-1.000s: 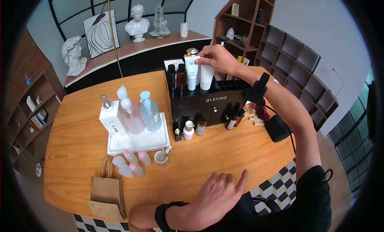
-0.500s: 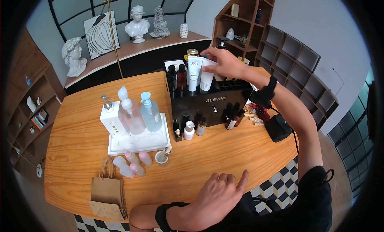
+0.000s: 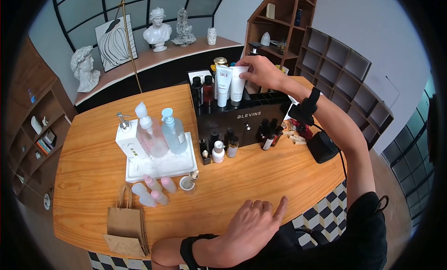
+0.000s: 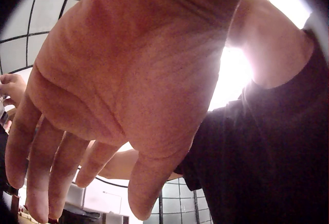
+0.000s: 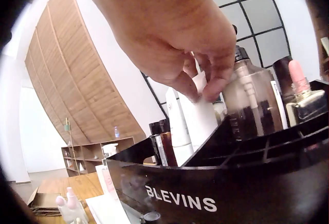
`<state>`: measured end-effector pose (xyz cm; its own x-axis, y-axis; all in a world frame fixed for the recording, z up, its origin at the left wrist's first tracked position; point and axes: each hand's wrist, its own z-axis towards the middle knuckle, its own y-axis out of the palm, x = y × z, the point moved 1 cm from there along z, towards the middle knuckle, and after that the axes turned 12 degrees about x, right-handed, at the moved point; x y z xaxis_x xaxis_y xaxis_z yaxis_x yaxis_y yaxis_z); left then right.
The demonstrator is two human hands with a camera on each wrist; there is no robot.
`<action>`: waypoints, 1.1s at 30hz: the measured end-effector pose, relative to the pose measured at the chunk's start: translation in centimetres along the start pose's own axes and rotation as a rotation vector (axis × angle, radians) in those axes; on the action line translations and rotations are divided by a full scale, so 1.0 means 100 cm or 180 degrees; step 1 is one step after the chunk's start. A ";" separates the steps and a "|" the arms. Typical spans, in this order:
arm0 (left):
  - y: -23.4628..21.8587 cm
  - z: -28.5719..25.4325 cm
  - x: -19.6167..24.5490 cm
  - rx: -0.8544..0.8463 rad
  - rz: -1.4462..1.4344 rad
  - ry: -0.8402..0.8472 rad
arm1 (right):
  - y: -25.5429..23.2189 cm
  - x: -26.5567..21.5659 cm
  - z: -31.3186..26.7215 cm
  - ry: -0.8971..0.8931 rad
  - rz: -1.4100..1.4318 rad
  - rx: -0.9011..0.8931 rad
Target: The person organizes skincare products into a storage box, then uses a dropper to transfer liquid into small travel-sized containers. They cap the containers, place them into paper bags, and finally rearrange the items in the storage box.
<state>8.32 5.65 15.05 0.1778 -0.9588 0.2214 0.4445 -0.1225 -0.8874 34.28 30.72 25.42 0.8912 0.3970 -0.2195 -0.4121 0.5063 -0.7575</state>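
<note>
On top of the black BLEVINS organizer point(image 3: 249, 121) two white tubes stand side by side. My right hand point(image 3: 265, 72) pinches the right-hand tube point(image 3: 237, 86) near its top; the right wrist view shows the thumb and fingertips of that hand point(image 5: 169, 39) around this tube point(image 5: 199, 113). The SK-II tube point(image 3: 223, 84) is just left of it, with dark bottles point(image 3: 207, 89) further left. My left hand point(image 3: 251, 230) hovers low by the table's front edge, holding nothing, and the left wrist view shows its palm point(image 4: 123, 75) with fingers extended.
A white tray point(image 3: 160, 170) with pump bottles point(image 3: 173, 132) stands left of the organizer. Small pink-capped bottles point(image 3: 168, 184), a small white cup point(image 3: 187, 183) and paper bags point(image 3: 125, 223) are nearer the front. Small bottles point(image 3: 218, 151) line the organizer's front; a black pouch point(image 3: 322, 148) is at right.
My right fingers, apart from the right tube's top half a second ago, now pinch it. That tube stands more upright. My left hand has stayed in place.
</note>
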 end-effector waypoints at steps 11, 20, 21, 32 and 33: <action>-0.003 0.000 0.002 0.0000 0.0172 -0.0033 | -0.045 -0.025 -0.131 -0.0240 -0.0595 0.0800; -0.005 0.000 0.003 0.0017 0.0011 -0.0087 | 0.001 0.034 -0.213 -0.0107 -0.1103 -0.0582; -0.007 0.000 0.002 0.0009 0.0020 -0.0084 | 0.003 0.034 -0.212 0.0088 -0.0913 -0.0581; -0.011 0.002 0.001 0.0024 -0.0098 -0.0088 | 0.019 0.052 -0.215 0.0144 -0.0427 -0.0492; -0.011 0.002 0.001 0.0028 -0.0090 -0.0097 | 0.019 0.056 -0.215 0.0018 -0.0123 -0.0381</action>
<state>8.01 5.68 16.11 0.1918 -0.9467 0.2587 0.4574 -0.1470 -0.8770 42.53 17.44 9.54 0.9072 0.3743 -0.1919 -0.3520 0.4259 -0.8335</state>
